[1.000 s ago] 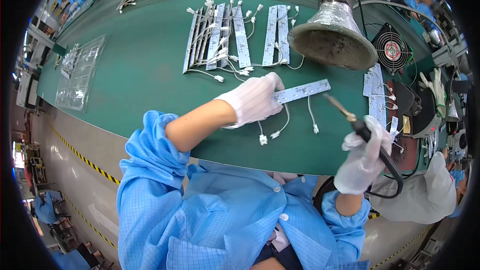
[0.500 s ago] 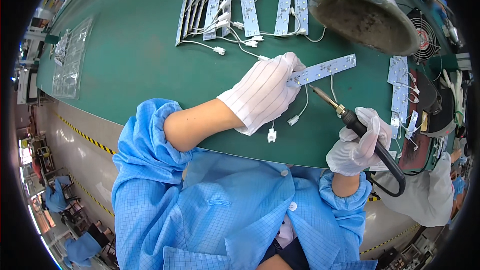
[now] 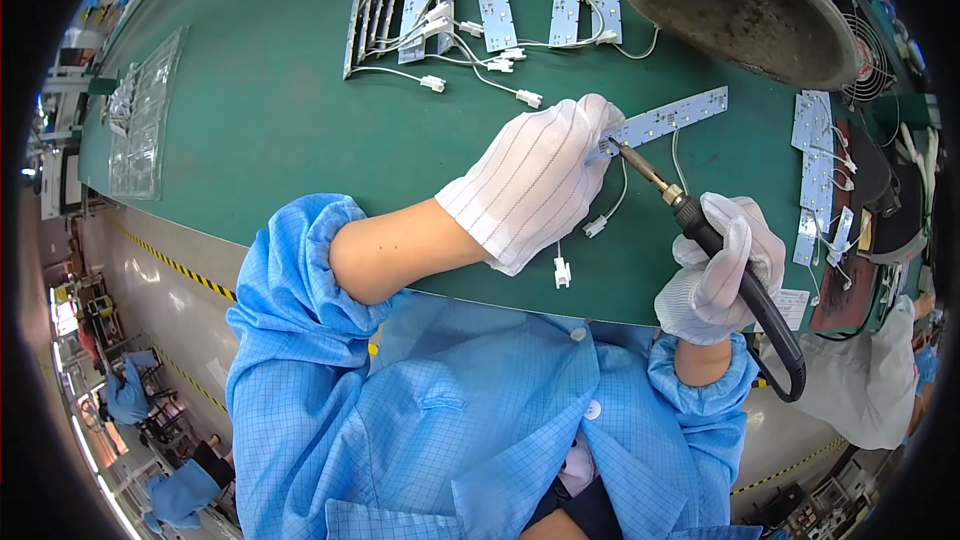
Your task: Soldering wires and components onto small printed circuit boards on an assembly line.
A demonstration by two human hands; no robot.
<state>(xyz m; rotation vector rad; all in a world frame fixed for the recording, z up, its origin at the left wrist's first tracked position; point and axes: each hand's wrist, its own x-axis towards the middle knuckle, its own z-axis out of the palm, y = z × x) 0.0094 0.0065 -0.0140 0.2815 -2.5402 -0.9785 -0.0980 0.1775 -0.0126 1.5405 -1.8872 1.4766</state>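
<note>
In a white striped glove, my left hand (image 3: 545,175) is closed on the left end of a narrow LED circuit board (image 3: 675,118). White wires with small plugs hang from the board; one plug (image 3: 562,272) dangles below my left hand. My right hand (image 3: 722,270), gloved too, grips the black handle of a soldering iron (image 3: 712,240). The iron's tip meets the board close to my left fingers; whether it touches a wire there is too small to tell. My left fingertips are partly hidden behind the board and glove.
More LED boards (image 3: 490,0) with wires lie at the back of the green table (image 3: 270,130). A large fume extraction hood (image 3: 740,15) overhangs the back right. Further boards (image 3: 815,165) rest at the right, near a fan (image 3: 868,55). A clear plastic tray (image 3: 148,130) sits far left.
The soldering iron's tip has moved up and left onto the board; before, it was just below it. The board and my left hand have shifted slightly right in the picture.
</note>
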